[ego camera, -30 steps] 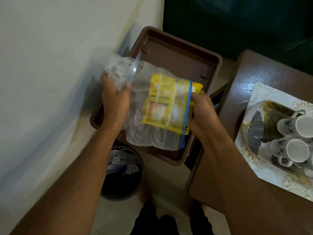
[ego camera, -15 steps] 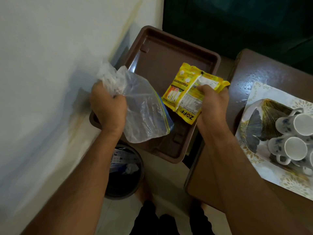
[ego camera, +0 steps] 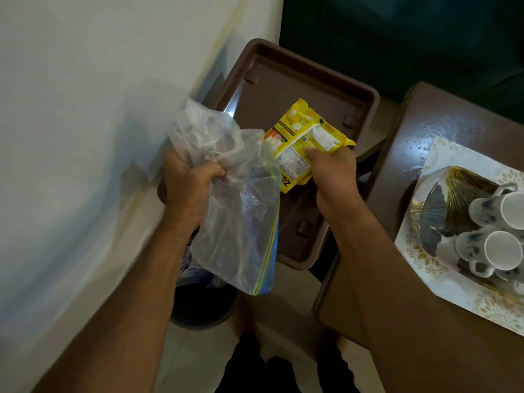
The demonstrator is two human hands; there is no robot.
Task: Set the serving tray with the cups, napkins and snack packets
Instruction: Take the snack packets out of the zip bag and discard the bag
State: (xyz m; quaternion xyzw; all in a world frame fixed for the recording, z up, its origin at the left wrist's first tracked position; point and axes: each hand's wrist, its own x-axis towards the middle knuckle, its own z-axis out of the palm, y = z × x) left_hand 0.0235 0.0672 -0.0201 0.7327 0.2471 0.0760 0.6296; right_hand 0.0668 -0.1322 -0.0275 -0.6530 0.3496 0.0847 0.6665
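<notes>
A brown plastic serving tray (ego camera: 300,89) sits ahead of me beside the wall. My right hand (ego camera: 331,177) grips yellow snack packets (ego camera: 304,140) and holds them low over the tray's middle. To the left, my left hand (ego camera: 190,188) is closed on the crumpled top of a clear zip bag (ego camera: 241,231), which hangs down over the tray's near left corner and looks empty. White cups with blue flowers (ego camera: 502,245) lie on a gold-patterned plate (ego camera: 442,211) on the table at right.
A brown table (ego camera: 425,143) stands right of the tray, with a white patterned mat (ego camera: 425,259) under the plate. A dark waste bin (ego camera: 198,304) sits on the floor below the bag. A white wall (ego camera: 85,137) runs along the left.
The yellow packets came out of the zip bag in my right hand and now sit lower over the tray. My left hand has dropped with the emptied bag.
</notes>
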